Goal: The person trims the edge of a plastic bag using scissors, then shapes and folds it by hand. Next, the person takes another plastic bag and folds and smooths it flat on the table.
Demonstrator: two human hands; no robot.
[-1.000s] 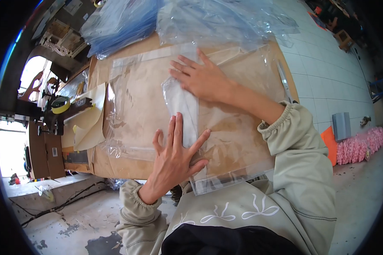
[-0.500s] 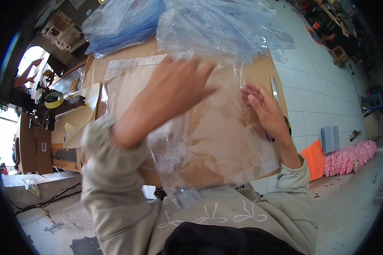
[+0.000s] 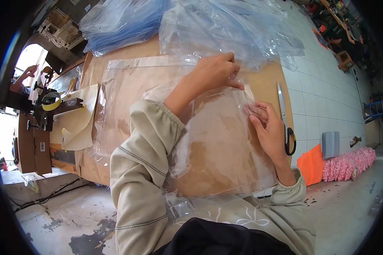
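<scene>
A clear plastic bag (image 3: pixel 219 140) lies spread over the brown paper-covered table in front of me, its lower edge reaching my lap. My left hand (image 3: pixel 217 72) crosses over to its upper right corner, fingers curled and pinched on the film there. Lower down, my right hand (image 3: pixel 268 127) grips the bag's right edge between thumb and bent fingers. A second clear plastic piece (image 3: pixel 127 80) lies flat to the left, partly under the first. Scissors with black handles (image 3: pixel 290 141) rest at the table's right edge, beside my right hand.
Piles of clear bluish plastic bags (image 3: pixel 123 29) and looser ones (image 3: pixel 225 32) cover the table's far side. At the left stands a tape roll (image 3: pixel 51 101) on a dark holder. Orange sheet (image 3: pixel 310 165) and a pink bundle (image 3: pixel 349 164) are on the floor right. Other people work at both sides.
My left hand has moved right to the bag's upper right corner and pinched there. My right hand stays on the right edge, slightly lower. The scissors now show fully.
</scene>
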